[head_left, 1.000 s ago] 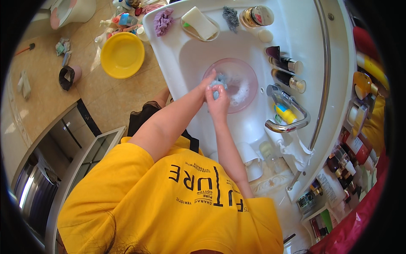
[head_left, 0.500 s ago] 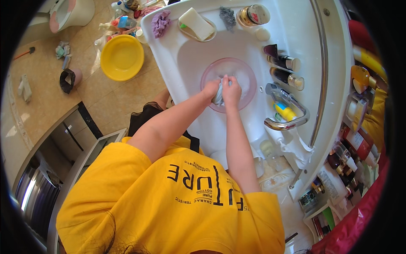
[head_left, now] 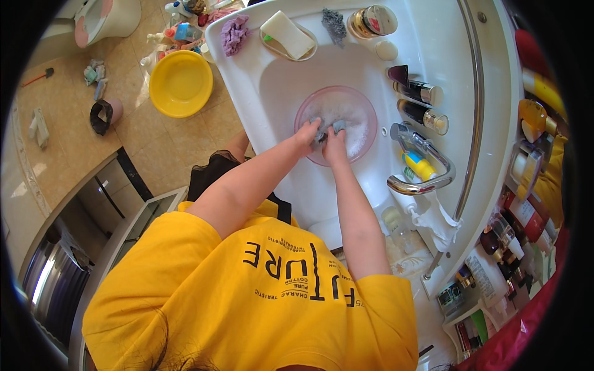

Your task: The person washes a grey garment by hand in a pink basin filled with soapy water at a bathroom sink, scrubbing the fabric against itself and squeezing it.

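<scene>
Far left, on the tiled floor [head_left: 93, 154], a dark little pot [head_left: 102, 115] sits alone, and just right of it a yellow basin [head_left: 180, 83] stands close beside the sink's left edge. Onto the white sink [head_left: 278, 80] itself: a purple scrubby puff [head_left: 234, 33] sits at its far left corner, a pale bar in a soap dish [head_left: 288, 36] right next to it on the far rim, then a grey scouring wad [head_left: 334, 23] and a gold-lidded jar [head_left: 371, 21].

Down in the middle of the sink sits a pink see-through bowl [head_left: 337, 123], suds across its bottom. Both hands are in it! The left hand [head_left: 307, 132] comes in over the bowl's left rim, fingers curled shut on a small grey cloth [head_left: 322, 131]. The right hand [head_left: 335, 138] is pressed up against it, fingers also closed on that same cloth, so the cloth is bunched between the two hands, at the near-left part of the bowl, wet and soapy.

Moving right: two dark bottles [head_left: 416, 102] lie on the sink's right rim, a chrome tap [head_left: 421, 167] curves just past the bowl, and a yellow bottle [head_left: 419, 166] sits inside its loop. Farther right, a crowded shelf of bottles [head_left: 520, 216] runs along the wall.
</scene>
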`<move>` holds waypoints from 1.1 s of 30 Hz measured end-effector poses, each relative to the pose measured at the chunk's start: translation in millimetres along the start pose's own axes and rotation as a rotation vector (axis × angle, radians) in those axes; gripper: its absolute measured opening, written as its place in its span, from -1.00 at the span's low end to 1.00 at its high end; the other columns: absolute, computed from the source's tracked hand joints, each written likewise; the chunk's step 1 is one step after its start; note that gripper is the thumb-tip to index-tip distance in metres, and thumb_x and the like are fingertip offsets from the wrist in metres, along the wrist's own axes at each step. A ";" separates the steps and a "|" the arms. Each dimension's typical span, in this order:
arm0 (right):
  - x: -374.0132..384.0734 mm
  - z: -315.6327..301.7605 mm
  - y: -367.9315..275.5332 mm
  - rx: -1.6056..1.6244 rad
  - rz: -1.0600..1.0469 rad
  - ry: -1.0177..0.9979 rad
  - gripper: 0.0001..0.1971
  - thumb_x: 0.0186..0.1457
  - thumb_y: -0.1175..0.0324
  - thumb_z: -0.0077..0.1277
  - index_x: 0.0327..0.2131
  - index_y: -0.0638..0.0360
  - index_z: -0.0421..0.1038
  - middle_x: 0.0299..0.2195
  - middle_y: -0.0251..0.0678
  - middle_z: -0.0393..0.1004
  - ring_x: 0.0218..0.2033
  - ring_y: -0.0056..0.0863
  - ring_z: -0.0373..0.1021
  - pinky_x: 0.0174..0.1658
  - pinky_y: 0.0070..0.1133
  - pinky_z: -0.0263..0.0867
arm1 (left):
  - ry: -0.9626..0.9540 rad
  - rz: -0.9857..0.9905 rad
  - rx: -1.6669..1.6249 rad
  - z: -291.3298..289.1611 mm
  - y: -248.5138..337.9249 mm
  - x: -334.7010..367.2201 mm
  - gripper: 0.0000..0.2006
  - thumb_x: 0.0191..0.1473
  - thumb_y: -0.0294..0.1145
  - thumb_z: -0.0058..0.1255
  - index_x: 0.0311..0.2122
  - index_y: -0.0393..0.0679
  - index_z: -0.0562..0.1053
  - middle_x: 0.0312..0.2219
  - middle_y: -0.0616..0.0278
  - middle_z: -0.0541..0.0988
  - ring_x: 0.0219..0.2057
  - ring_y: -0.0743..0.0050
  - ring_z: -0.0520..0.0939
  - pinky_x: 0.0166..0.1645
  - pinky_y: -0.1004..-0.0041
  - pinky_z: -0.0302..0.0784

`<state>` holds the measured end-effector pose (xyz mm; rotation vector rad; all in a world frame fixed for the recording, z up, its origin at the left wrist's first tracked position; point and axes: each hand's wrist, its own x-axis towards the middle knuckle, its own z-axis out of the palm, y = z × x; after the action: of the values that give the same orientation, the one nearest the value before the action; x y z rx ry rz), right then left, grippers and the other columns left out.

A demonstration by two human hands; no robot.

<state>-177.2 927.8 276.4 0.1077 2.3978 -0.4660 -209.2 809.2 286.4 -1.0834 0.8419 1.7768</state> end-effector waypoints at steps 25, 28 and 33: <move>-42.7 -68.1 -96.4 0.453 0.050 0.563 -0.72 -0.04 0.17 -0.20 -0.55 0.20 0.29 -0.64 -0.06 0.36 -0.55 -0.05 0.30 -0.51 -0.29 0.17 | -0.032 0.010 0.162 2.7 21.8 -7.9 -0.52 -0.04 0.08 -0.24 -0.32 -0.23 0.37 -0.39 0.13 0.43 -0.41 0.30 0.44 -0.36 0.28 0.35; -29.4 -69.3 -77.6 0.418 0.126 0.580 -0.72 -0.04 0.18 -0.19 -0.57 0.21 0.29 -0.61 -0.05 0.37 -0.54 -0.05 0.30 -0.49 -0.29 0.18 | 0.076 0.105 0.208 11.6 16.2 -20.5 -0.64 -0.03 -0.06 -0.19 -0.39 -0.19 0.39 -0.52 0.23 0.44 -0.46 0.40 0.44 -0.41 0.40 0.35; -17.9 -58.1 -29.7 0.386 0.084 0.684 -0.80 -0.11 0.28 -0.10 -0.62 0.21 0.32 -0.45 -0.10 0.40 -0.38 -0.13 0.30 -0.35 -0.36 0.20 | 0.032 0.358 0.398 15.2 21.1 -29.0 -0.63 -0.04 -0.08 -0.18 -0.40 -0.25 0.40 -0.47 0.22 0.44 -0.42 0.49 0.43 -0.32 0.49 0.32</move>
<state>-205.2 921.8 337.7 0.6251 2.9057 -0.9720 -226.3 804.5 321.1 -0.7321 1.4090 1.7720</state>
